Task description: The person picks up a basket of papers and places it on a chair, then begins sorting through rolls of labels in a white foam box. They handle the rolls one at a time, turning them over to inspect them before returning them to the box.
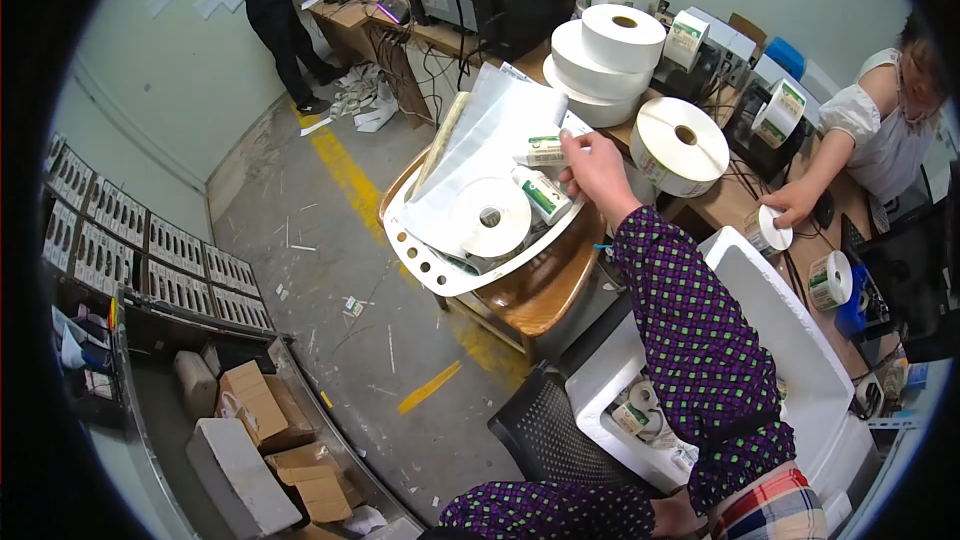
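My right hand (597,172) reaches out over a white plastic basket (440,278) on a wooden chair. Its fingers are closed on the end of a small green-and-white label roll (545,150). Just below lies another small label roll (542,195), and a wider white roll (490,218) rests flat beside it. Clear plastic sheeting (490,130) covers part of the basket. Low in the view, my left hand (678,516) shows only near the wrist; my right sleeve hides its fingers. It is close to a white foam box (620,435) that contains several small label rolls (640,410).
Large white rolls (610,50) are stacked on the desk, with another big roll (682,147) nearby. A co-worker's hand (790,202) holds a label roll at right. Another person (275,10) stands at the far desk. A black mesh chair (545,435) stands beside the foam box.
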The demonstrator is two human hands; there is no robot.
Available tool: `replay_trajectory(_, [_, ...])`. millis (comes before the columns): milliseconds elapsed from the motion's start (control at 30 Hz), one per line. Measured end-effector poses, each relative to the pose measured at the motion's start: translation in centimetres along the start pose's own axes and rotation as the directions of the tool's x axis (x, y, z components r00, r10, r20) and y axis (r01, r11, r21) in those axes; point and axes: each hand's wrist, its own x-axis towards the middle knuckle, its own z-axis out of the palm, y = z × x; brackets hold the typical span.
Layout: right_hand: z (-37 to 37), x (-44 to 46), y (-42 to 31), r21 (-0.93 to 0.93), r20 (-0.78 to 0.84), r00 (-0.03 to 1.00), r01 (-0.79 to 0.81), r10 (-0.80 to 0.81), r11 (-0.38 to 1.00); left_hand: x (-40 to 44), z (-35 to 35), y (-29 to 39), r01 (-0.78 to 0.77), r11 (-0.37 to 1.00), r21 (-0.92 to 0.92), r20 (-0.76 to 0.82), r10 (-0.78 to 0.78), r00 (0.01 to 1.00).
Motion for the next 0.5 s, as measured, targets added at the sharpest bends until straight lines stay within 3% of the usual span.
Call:
replay_trajectory(33, [-0.1, 0.0, 0.2, -0.117, 0.035, 0.998, 0.063, -0.06, 0.991, 0.1, -0.1, 0.0, 0.004, 1.0, -0.008, 0.003, -0.004, 1.0])
replay_trajectory(100, [1.0, 3.1, 3.7, -0.286, -0.047, 0.965, 0.236, -0.259, 0.929, 0.1, -0.1, -0.1, 0.017, 1.0, -0.012, 0.005, -0.017, 1.0])
replay_trajectory(167, [1.0, 4.1, 4.3, -0.378, 0.031, 0.857, 0.487, -0.515, 0.787, 0.0, -0.5, -0.1, 0.034, 0.999, -0.013, 0.015, -0.033, 0.999])
replay_trajectory(200, [-0.5, 2.6, 3.6, -0.326, 0.11, 0.867, 0.493, -0.486, 0.807, -0.1, -0.7, 0.4, 0.046, 0.999, -0.014, 0.03, -0.046, 0.998])
replay_trajectory(233, [-1.5, 2.2, 4.1, -0.416, 0.074, 0.868, 0.474, -0.491, 0.776, -0.4, -1.4, 0.7, 0.076, 0.997, -0.009, 0.055, -0.076, 0.996])
replay_trajectory(267, [-2.9, 0.9, 4.8, -0.385, -0.065, 0.691, 0.649, -0.72, 0.657, -0.5, -2.2, 0.6, 0.116, 0.993, 0.003, 0.093, -0.116, 0.989])
replay_trajectory(300, [-5.4, -0.2, 5.2, -0.354, 0.048, 0.766, 0.613, -0.641, 0.706, -0.3, -2.7, 0.9, 0.154, 0.988, 0.002, 0.145, -0.153, 0.978])
replay_trajectory(367, [-11.4, -7.5, 7.0, -0.137, 0.104, 0.845, 0.535, -0.525, 0.834, 0.1, -3.7, 1.3, 0.206, 0.978, 0.032, 0.253, -0.207, 0.945])
replay_trajectory(433, [-17.2, -15.2, 9.8, -0.187, 0.246, 0.953, 0.226, -0.177, 0.956, 0.5, -4.0, 1.6, 0.211, 0.976, 0.06, 0.303, -0.219, 0.928])
replay_trajectory(467, [-19.6, -18.1, 13.0, -0.143, 0.309, 0.949, 0.112, -0.063, 0.983, 0.6, -4.1, 1.7, 0.211, 0.975, 0.063, 0.316, -0.22, 0.923])
replay_trajectory(500, [-21.0, -21.5, 15.7, -0.228, 0.219, 0.967, -0.078, 0.129, 0.971, 0.8, -4.1, 1.7, 0.205, 0.977, 0.056, 0.323, -0.212, 0.922])
